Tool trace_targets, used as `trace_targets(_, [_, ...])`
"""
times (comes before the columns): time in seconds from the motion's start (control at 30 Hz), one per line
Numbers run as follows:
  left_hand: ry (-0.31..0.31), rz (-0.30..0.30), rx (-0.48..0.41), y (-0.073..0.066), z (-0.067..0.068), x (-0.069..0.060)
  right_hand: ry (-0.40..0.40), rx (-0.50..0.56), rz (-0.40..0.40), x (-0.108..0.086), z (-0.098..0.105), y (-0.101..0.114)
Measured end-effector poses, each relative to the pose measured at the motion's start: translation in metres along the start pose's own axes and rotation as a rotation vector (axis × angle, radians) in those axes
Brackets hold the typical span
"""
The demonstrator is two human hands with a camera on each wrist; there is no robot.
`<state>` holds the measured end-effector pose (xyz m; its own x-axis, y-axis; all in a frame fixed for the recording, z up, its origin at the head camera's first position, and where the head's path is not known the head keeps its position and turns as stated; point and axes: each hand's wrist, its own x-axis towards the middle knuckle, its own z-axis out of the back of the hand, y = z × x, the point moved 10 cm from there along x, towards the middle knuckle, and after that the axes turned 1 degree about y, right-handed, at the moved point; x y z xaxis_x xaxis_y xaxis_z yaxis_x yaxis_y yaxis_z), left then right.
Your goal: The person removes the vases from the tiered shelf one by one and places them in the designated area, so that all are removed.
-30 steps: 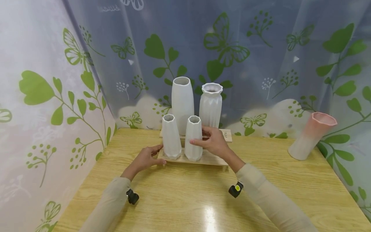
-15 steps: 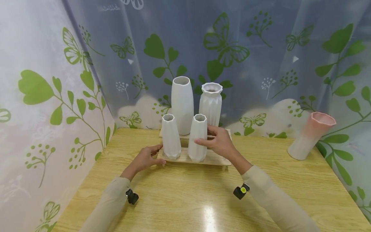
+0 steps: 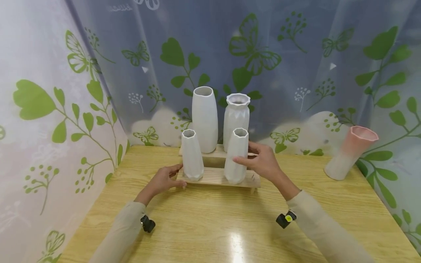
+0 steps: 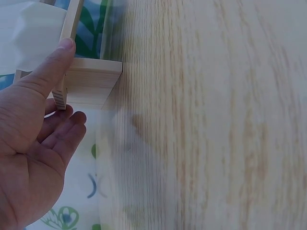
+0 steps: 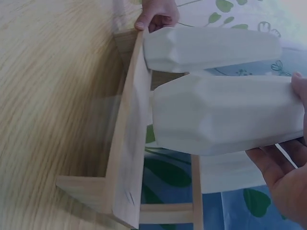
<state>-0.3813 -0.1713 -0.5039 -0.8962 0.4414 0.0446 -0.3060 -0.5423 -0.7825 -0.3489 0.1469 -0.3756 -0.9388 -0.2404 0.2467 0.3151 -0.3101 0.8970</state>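
Note:
A two-tier wooden stand [image 3: 213,176] bears white vases. My right hand [image 3: 264,163] grips a slim white faceted vase [image 3: 235,159] upright over the right part of the lower tier, thumb in front and fingers behind. In the right wrist view the base of this vase is close to the board; I cannot tell if it touches. My left hand [image 3: 162,181] holds the stand's left end, with the thumb on its front edge in the left wrist view. A matching slim vase [image 3: 192,157] stands on the lower tier near that hand.
On the upper tier stand a tall smooth white vase [image 3: 205,120] and a white vase with a flared scalloped rim [image 3: 236,117]. A pink-and-white vase [image 3: 350,153] stands at the table's right. Patterned curtain [image 3: 210,44] hangs behind the wooden table [image 3: 197,226].
My right hand has moved the slim vase rightward along the lower tier, widening the gap to the other slim vase. My left hand stays at the stand's left end.

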Motion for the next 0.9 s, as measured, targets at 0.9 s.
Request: trace_targets(0.9, [0.012,0.002,0.026,-0.002,0.001,0.000,-0.229,-0.206,0.001,-0.032,0.102,-0.007])
